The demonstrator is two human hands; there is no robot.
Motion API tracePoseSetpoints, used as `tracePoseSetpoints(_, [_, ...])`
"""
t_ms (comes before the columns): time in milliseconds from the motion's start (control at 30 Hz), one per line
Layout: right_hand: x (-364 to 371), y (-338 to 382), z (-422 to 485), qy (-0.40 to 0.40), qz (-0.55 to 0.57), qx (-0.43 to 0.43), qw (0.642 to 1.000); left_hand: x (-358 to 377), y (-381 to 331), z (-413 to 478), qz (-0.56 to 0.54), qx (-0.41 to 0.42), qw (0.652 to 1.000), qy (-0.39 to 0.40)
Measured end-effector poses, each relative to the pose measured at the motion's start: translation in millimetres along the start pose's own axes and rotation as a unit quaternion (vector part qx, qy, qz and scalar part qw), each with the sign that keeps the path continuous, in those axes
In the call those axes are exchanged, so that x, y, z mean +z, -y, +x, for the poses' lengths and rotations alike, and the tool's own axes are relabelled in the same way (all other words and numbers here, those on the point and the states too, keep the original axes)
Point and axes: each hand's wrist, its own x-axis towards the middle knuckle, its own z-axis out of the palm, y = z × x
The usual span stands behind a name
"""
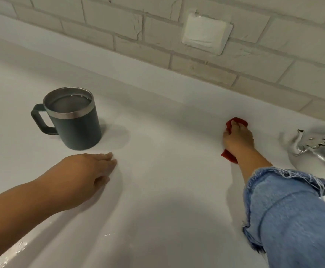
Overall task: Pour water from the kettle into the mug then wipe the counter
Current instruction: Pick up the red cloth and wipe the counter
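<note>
A dark green mug point(74, 124) with a steel rim stands upright on the white counter point(167, 190), its handle to the left and water inside. My left hand point(88, 171) rests flat on the counter just in front of the mug, fingers together, holding nothing. Far right of the mug, my right hand point(238, 137) presses a red cloth point(229, 155) against the counter near the wall. The shiny metal kettle point(316, 149) sits at the right edge, partly cut off, its spout towards my right hand.
A pale brick wall point(119, 26) runs along the back with a white socket plate point(206, 33). My frayed denim sleeve point(293, 209) covers the lower right. A few wet glints show near the counter's front left edge point(18, 246).
</note>
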Motion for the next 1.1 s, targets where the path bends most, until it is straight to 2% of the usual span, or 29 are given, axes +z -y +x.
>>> tracePoseSetpoints(167, [25,90,0,0.069,0.052,-0.197,0.977,1,1,0,-0.011,-0.008,1.0,-0.008])
tracePoseSetpoints(300, [32,128,-26,0.13,0.097,-0.341,0.926,1,2,-3,-0.017,-0.014,1.0,-0.008])
tracePoseSetpoints(433, [26,130,-66,0.17,0.149,-0.425,0.877,1,0,-5,-0.02,-0.022,1.0,-0.001])
tracePoseSetpoints(533, [21,125,-96,0.249,0.182,-0.432,0.848,-1,-2,-4,-0.028,-0.03,0.999,0.014])
tracePoseSetpoints(600, [15,122,-111,0.319,0.269,-0.381,0.825,-2,-3,-3,-0.035,-0.035,0.998,0.028])
tracePoseSetpoints(633, [10,122,-114,0.326,0.327,-0.352,0.814,-3,-3,-3,-0.036,-0.036,0.998,0.032])
tracePoseSetpoints(700, [-1,121,-106,0.283,0.431,-0.291,0.806,-3,-2,-3,-0.034,-0.034,0.998,0.034])
tracePoseSetpoints(767, [-10,120,-83,0.213,0.488,-0.223,0.817,-2,-2,-4,-0.03,-0.03,0.999,0.032])
tracePoseSetpoints(833, [-13,116,-61,0.154,0.442,-0.189,0.863,-1,-1,-5,-0.033,-0.032,0.998,0.033])
tracePoseSetpoints(933, [6,103,-38,0.122,0.218,-0.191,0.949,1,0,-6,-0.041,-0.032,0.998,0.026])
tracePoseSetpoints(967, [14,100,-36,0.12,0.123,-0.207,0.963,1,0,-6,-0.046,-0.032,0.998,0.022])
tracePoseSetpoints(1033, [26,106,-38,0.1,0.029,-0.238,0.966,2,1,-7,-0.053,-0.028,0.998,0.011])
tracePoseSetpoints(1100, [33,124,-50,0.086,0.041,-0.288,0.953,-1,1,-9,-0.08,-0.024,0.997,0.0])
